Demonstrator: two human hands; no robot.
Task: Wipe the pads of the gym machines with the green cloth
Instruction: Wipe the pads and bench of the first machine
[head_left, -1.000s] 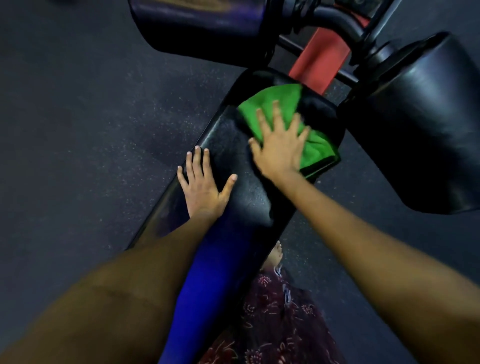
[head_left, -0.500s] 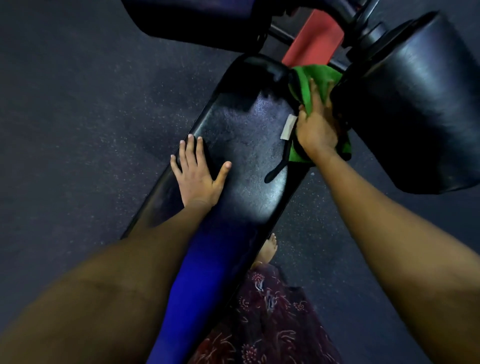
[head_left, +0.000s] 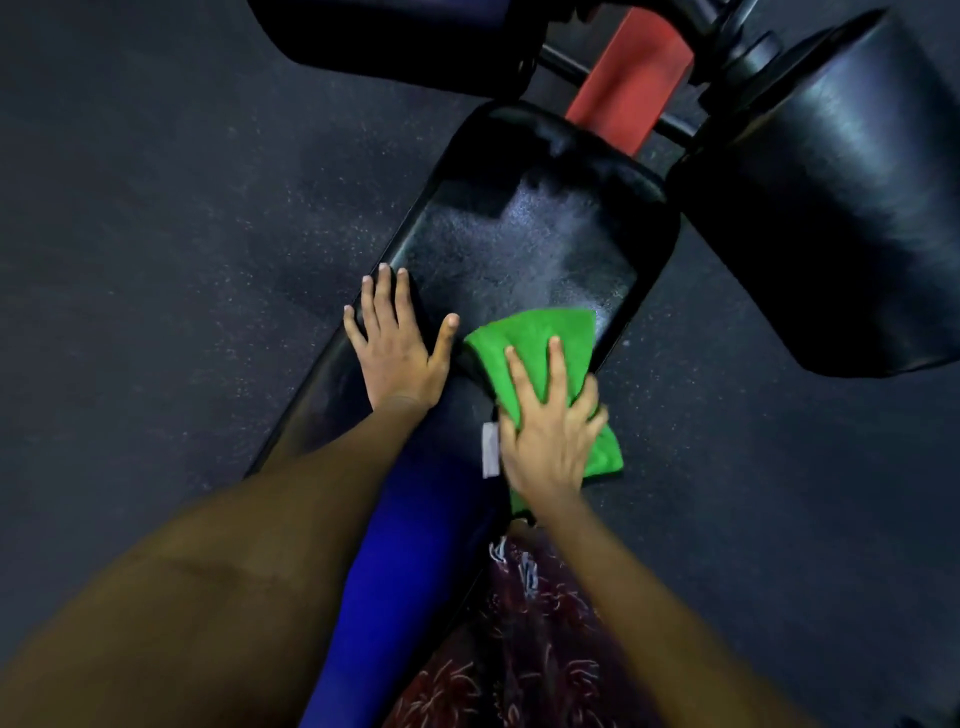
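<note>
A long black bench pad (head_left: 524, 244) runs from the bottom centre up toward the machine's frame. The green cloth (head_left: 535, 348) lies on the pad's right edge, with a white tag at its near left side. My right hand (head_left: 548, 431) presses flat on the cloth, fingers spread over it. My left hand (head_left: 397, 348) rests flat on the pad's left side, fingers apart, holding nothing. The two hands are close together, the left thumb almost touching the cloth. The pad's far half glistens with a damp sheen.
A big black roller pad (head_left: 831, 208) stands at the right, close to the bench. Another dark roller pad (head_left: 395, 36) sits at the top left. A red frame bar (head_left: 628, 78) runs between them. Dark speckled rubber floor (head_left: 156, 208) surrounds the bench. My patterned garment (head_left: 519, 649) shows below.
My right hand has dragged the green cloth from the pad's far right corner, beside the roller pad, back toward me along the right edge. My left hand has stayed flat on the pad.
</note>
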